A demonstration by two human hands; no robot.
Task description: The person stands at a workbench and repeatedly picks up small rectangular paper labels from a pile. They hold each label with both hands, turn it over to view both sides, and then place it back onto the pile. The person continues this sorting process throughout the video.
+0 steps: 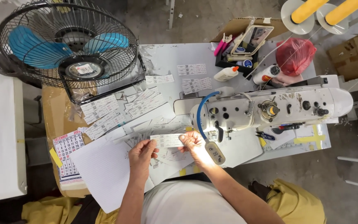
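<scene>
Just label strip pinched endwise by left hand and right hand, beside sewing machine.

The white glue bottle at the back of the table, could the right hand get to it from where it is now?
Probably not directly: the sewing machine stands between the right hand and the glue bottle, and both hands hold a label strip.

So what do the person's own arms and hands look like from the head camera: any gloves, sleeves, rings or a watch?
Both forearms are bare up to the frame's lower edge, with no sleeves showing on them. The left hand and right hand are ungloved. No ring, watch or bracelet shows, though bright lamp light washes out the right hand and wrist, so small items there could be missed. Between the arms is a white garment on the torso.
</scene>
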